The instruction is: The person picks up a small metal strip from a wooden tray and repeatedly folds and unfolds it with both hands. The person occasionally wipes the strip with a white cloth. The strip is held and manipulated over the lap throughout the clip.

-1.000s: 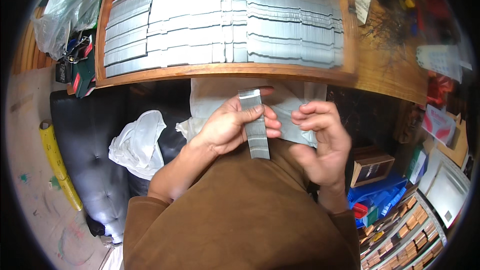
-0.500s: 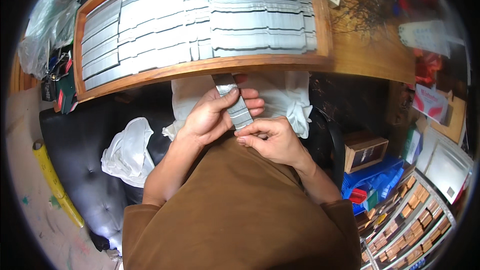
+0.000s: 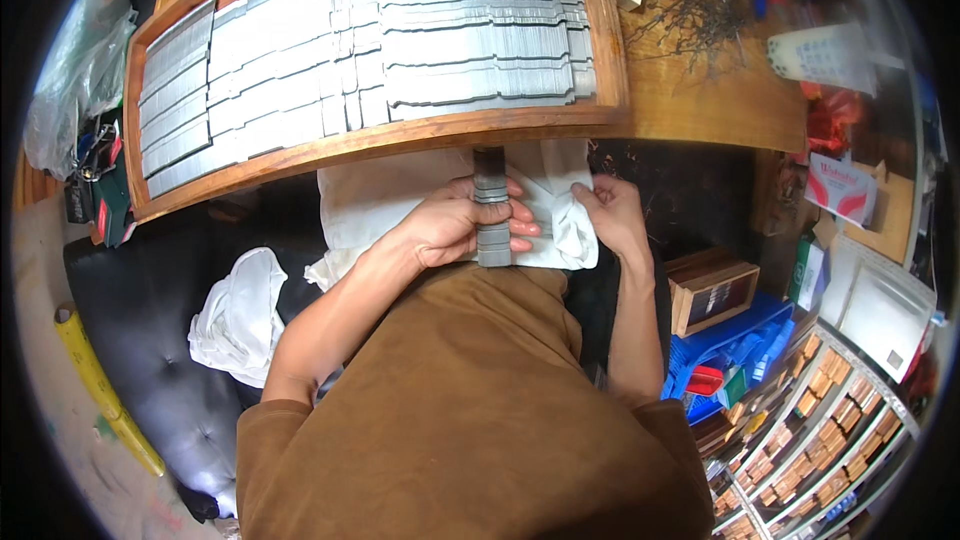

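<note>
In my left hand is a narrow grey metal bar, crossed by several dark lines. The thumb lies over its front and the fingers are behind it. Its upper end runs up under the front edge of a wooden tray. A white cloth is spread across my lap below that edge. To the right, my right hand pinches the cloth's bunched right side between thumb and fingers. Rows of closely packed thin grey metal pieces fill the tray.
Wooden tabletop extends right of the tray, with dark thin scraps and a whitish cup. A crumpled white bag lies on the black padded seat. A wooden box and blue basket stand at right.
My right hand has left the metal bar and moved right to the cloth. The bar, still in my left hand, has turned more upright. The view has shifted slightly.
</note>
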`<action>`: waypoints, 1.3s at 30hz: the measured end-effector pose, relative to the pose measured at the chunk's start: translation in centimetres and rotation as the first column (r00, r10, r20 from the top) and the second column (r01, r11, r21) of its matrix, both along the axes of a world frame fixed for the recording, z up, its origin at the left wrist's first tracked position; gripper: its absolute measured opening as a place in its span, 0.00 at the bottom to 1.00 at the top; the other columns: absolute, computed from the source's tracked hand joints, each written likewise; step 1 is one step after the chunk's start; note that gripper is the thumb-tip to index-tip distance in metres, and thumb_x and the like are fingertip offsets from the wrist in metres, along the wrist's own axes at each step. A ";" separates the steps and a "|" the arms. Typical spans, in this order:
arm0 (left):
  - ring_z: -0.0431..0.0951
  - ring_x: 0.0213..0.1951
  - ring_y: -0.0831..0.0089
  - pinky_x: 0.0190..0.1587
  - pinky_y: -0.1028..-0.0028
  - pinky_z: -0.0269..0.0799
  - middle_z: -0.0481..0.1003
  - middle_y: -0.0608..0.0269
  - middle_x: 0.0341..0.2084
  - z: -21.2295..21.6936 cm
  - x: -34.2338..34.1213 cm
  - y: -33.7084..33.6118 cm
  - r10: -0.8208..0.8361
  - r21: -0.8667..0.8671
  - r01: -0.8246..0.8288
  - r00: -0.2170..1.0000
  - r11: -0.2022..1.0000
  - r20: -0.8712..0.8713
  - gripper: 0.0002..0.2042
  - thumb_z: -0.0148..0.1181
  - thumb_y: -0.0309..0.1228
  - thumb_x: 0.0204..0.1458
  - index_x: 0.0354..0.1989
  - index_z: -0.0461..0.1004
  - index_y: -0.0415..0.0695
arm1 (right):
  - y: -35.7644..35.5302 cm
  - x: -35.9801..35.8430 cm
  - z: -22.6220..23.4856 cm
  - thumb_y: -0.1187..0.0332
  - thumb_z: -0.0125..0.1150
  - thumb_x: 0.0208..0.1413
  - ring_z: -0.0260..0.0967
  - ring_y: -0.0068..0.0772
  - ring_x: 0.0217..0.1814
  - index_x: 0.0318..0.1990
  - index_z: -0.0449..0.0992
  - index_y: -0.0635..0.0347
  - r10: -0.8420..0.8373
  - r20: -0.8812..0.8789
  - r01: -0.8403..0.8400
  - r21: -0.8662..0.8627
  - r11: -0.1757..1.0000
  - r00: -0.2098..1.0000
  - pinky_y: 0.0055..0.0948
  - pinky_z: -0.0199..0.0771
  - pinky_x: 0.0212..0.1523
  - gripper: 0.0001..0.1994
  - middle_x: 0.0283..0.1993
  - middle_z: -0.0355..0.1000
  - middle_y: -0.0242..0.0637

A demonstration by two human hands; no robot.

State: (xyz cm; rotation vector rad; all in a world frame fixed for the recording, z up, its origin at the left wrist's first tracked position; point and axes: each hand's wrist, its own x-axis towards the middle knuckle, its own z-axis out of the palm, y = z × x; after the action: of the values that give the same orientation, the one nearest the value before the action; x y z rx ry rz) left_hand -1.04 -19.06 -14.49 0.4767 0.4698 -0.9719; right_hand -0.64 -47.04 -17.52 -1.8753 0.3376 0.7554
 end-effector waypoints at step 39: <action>0.82 0.40 0.53 0.48 0.52 0.83 0.76 0.48 0.36 -4.4 -1.2 -5.0 -0.228 0.059 0.232 0.971 0.971 -0.067 0.07 0.48 0.19 0.64 0.48 0.69 0.35 | 2.4 -0.8 -6.0 0.48 0.51 0.68 0.59 0.14 0.25 0.32 0.74 0.57 -0.313 0.171 0.243 0.336 0.910 0.934 0.20 0.60 0.26 0.21 0.24 0.66 0.24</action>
State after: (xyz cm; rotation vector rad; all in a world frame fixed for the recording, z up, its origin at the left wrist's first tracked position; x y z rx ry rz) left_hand -2.26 -24.06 -18.89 0.5723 0.5095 -1.1997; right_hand -1.45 -44.64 -23.49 -1.5511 0.3171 0.3725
